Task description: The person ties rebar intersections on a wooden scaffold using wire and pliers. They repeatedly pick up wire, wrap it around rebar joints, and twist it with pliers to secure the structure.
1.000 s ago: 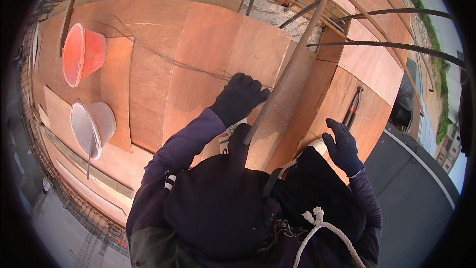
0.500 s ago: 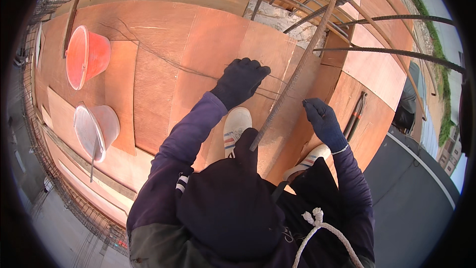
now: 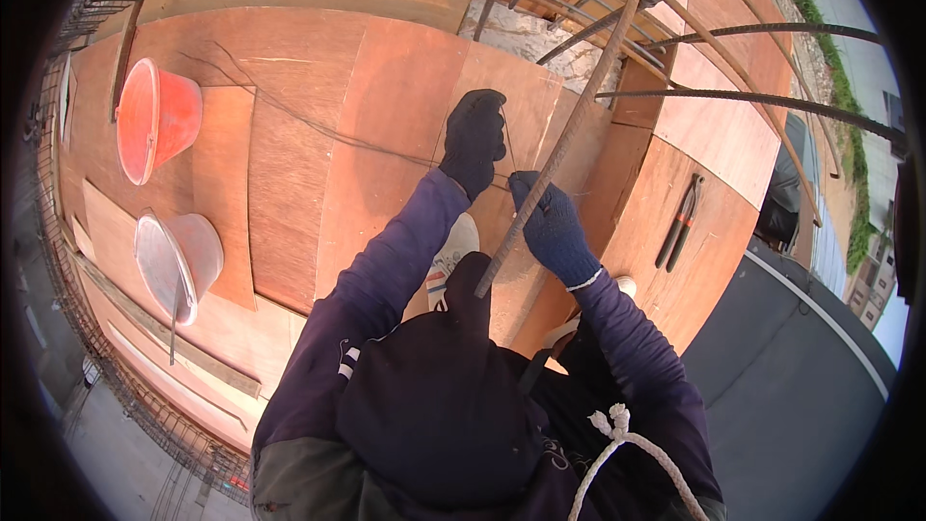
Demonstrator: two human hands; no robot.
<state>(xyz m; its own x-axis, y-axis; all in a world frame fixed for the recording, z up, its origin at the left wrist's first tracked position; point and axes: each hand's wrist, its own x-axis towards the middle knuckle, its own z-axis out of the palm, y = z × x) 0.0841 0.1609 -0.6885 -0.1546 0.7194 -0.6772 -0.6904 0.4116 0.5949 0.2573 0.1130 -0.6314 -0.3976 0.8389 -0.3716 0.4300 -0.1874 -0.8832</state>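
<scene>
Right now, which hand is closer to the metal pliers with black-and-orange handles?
Right. The dark-blue-gloved right hand is to the left of the pliers, apart from them; the dark-gloved left hand is farther left.

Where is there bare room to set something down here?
Bare plywood lies between the wires, the loose board beside the buckets, and the left sleeve. Another free patch lies between the pliers and the plywood's right edge. It is crowded around the left hand and right hand, beside the slanting rebar, and at upper right, where more bars cross.
</scene>
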